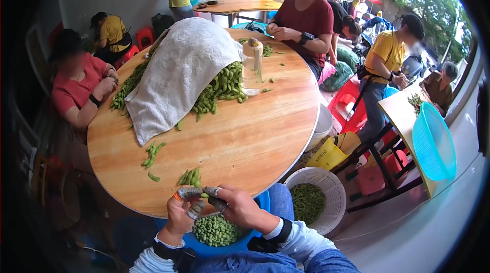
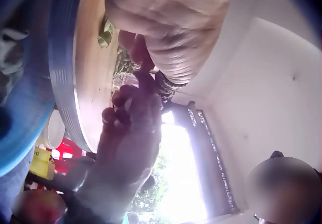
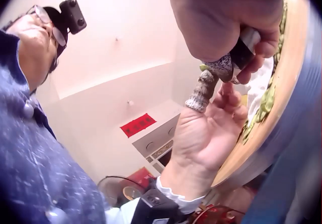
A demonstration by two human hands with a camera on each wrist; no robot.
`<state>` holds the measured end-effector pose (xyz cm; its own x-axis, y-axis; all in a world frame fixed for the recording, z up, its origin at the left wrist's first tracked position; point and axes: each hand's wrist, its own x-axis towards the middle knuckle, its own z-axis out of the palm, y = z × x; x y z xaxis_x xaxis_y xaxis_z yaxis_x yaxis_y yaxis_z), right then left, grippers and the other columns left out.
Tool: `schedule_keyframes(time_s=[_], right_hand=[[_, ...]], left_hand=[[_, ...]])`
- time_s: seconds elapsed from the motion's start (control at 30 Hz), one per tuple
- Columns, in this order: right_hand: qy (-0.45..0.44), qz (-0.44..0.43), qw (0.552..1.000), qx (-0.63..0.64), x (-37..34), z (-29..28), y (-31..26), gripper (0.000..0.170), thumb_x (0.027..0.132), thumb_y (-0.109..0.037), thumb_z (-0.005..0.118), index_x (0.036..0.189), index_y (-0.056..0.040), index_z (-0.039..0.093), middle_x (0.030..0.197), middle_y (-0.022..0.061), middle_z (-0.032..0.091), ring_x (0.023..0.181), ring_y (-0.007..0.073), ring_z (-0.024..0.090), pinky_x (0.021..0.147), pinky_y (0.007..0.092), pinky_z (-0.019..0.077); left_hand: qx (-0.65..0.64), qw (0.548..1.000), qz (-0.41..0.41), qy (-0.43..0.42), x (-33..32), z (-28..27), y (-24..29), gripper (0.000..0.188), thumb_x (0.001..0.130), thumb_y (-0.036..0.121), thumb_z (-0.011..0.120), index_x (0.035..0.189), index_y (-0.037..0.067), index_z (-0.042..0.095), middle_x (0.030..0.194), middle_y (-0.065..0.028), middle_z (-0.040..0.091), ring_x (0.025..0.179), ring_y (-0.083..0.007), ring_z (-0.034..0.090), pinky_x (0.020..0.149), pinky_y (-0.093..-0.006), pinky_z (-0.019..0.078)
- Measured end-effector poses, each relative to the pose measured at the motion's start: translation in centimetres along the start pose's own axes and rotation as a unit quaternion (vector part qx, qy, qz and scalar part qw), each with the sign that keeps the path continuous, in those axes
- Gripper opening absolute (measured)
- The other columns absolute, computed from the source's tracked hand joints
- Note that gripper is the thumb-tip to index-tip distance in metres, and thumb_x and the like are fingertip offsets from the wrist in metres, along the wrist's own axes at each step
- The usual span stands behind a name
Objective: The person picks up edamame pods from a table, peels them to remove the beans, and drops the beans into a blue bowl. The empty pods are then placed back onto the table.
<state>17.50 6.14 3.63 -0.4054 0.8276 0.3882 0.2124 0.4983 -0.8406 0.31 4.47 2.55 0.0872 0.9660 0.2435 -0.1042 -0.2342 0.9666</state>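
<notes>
Over a blue basin (image 1: 263,199) holding shelled green beans (image 1: 217,230), my two hands meet at the table's near edge. A small green soybean pod (image 1: 204,195) sits between their fingertips. My left hand (image 1: 179,217) pinches it from one side, my right hand (image 1: 245,208) from the other. Grey sleeves cover thumbs and fingers on both hands. In the right wrist view a bit of the pod (image 3: 203,68) shows at the thumb tips. The left wrist view has the fingertips mostly in shadow. Several loose pods (image 1: 190,177) lie just beyond my hands on the table.
A white towel (image 1: 186,64) covers a large heap of pods (image 1: 224,87) on the round wooden table (image 1: 255,140). Beside it stands a clear plastic bottle (image 1: 252,66). A white basket (image 1: 334,191) with pods inside is at my right. Other people sit and stand around.
</notes>
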Motion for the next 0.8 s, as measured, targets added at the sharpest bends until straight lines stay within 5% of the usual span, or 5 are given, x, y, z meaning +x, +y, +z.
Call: schedule_keyframes(time_s=[0.27,0.6,0.7,0.8], right_hand=[[0.042,0.000,0.999,0.022,2.1,-1.2,4.5,0.021,0.074,-0.004,0.058,0.095,-0.0017,0.057,0.070,0.0147,0.051,0.061,0.0287,0.051,0.053,0.0339,0.0404],[-0.008,0.018,0.999,0.048,2.4,-1.1,5.1,0.029,0.067,-0.002,0.061,0.096,-0.0043,0.058,0.074,0.0094,0.054,0.063,0.0251,0.052,0.054,0.0310,0.0433],[-0.010,0.076,0.995,0.058,2.8,-2.2,1.1,0.013,0.081,-0.007,0.053,0.091,-0.0003,0.057,0.082,0.0101,0.056,0.068,0.0219,0.053,0.061,0.0280,0.0429],[0.001,0.057,0.997,0.045,2.6,-1.9,1.1,0.011,0.080,-0.005,0.052,0.089,0.0001,0.057,0.080,0.0111,0.056,0.067,0.0193,0.054,0.060,0.0273,0.0427]], left_hand=[[0.059,0.996,-0.045,0.058,-0.1,-1.7,-2.2,0.012,0.080,0.012,0.056,0.086,0.001,0.056,0.071,-0.0011,0.055,0.060,-0.0070,0.050,0.055,-0.0206,0.0415],[0.008,0.994,-0.077,0.072,-0.5,-1.9,-1.9,0.015,0.076,-0.003,0.055,0.091,-0.002,0.055,0.086,-0.0043,0.058,0.076,-0.0075,0.053,0.068,-0.0193,0.0436],[0.006,0.996,-0.056,0.075,0.0,-1.3,-1.5,0.015,0.077,-0.003,0.056,0.092,-0.002,0.055,0.089,-0.0056,0.058,0.079,-0.0089,0.054,0.070,-0.0203,0.0440],[-0.025,0.994,-0.069,0.075,-0.4,-1.4,-1.7,0.014,0.078,-0.001,0.056,0.091,-0.002,0.055,0.089,-0.0065,0.057,0.081,-0.0107,0.054,0.073,-0.0223,0.0444]])
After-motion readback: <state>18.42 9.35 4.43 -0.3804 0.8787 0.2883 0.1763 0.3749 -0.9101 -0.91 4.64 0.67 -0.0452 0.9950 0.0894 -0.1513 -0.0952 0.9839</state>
